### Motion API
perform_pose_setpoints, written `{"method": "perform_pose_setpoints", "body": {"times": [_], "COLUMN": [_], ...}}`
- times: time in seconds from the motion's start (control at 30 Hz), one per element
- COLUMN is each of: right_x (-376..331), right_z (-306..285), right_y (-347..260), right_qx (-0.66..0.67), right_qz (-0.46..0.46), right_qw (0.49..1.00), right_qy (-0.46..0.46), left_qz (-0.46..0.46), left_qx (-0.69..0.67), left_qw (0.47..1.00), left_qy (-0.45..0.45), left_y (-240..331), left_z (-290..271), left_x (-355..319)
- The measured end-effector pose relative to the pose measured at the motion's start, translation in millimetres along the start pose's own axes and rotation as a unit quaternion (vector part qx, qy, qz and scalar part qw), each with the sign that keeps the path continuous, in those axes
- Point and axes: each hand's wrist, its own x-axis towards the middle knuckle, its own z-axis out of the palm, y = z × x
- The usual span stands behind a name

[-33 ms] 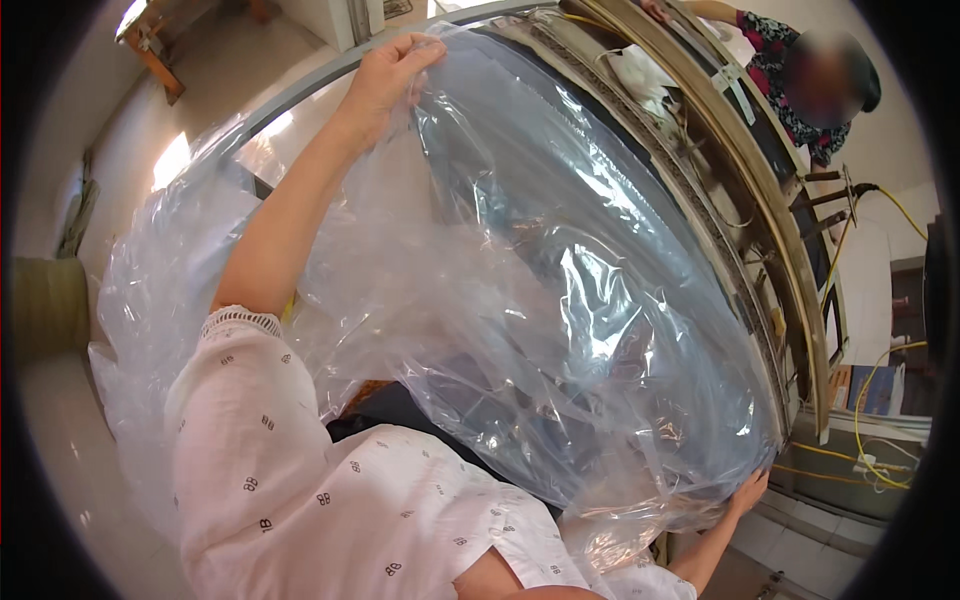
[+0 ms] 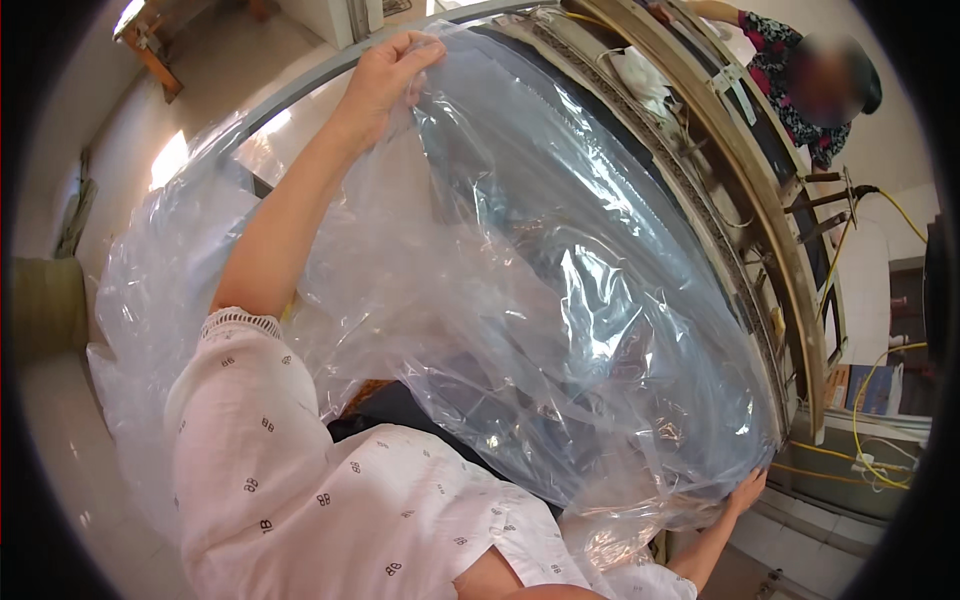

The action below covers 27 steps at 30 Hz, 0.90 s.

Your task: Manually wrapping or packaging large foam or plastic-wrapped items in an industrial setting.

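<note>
Both the left hand (image 2: pixel 385 75) and right hand (image 2: pixel 745 492) pinch the clear plastic sheet (image 2: pixel 520 280); best kept taut, edges level along the long machine frame (image 2: pixel 730 150).

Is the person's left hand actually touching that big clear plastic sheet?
Touching. The head view shows the left hand with its fingers curled over the top edge of the plastic sheet, pinching it with no gap.

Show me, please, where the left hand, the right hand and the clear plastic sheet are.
left hand (image 2: pixel 385 75), head view, on the back of the hand.
right hand (image 2: pixel 745 492), head view, on the knuckles.
clear plastic sheet (image 2: pixel 560 300), head view, on its glossy middle.
</note>
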Motion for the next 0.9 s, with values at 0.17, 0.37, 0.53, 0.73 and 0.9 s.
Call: {"method": "perform_pose_setpoints", "body": {"times": [0.17,0.37,0.53,0.73,0.9], "right_x": [-4,-1,-5,-39,-94], "right_z": [4,15,4,18,-22], "right_y": [9,23,26,-74,-82], "right_qx": [0.000,-0.004,0.036,0.034,0.062], "right_qz": [-0.014,-0.028,0.128,-0.241,-0.166], "right_qw": [1.000,1.000,0.990,0.970,0.984], "right_qy": [-0.009,0.001,-0.049,0.026,-0.005], "left_qz": [0.010,0.056,0.051,0.024,0.106], "left_qx": [-0.029,-0.003,0.227,0.326,0.767], "left_qw": [1.000,0.998,0.973,0.936,0.621], "left_qy": [-0.002,-0.020,0.001,0.131,0.117], "left_y": [2,15,15,30,28], "left_z": [-20,-29,-39,-248,-171], "left_x": [-10,-24,3,150,216]}}
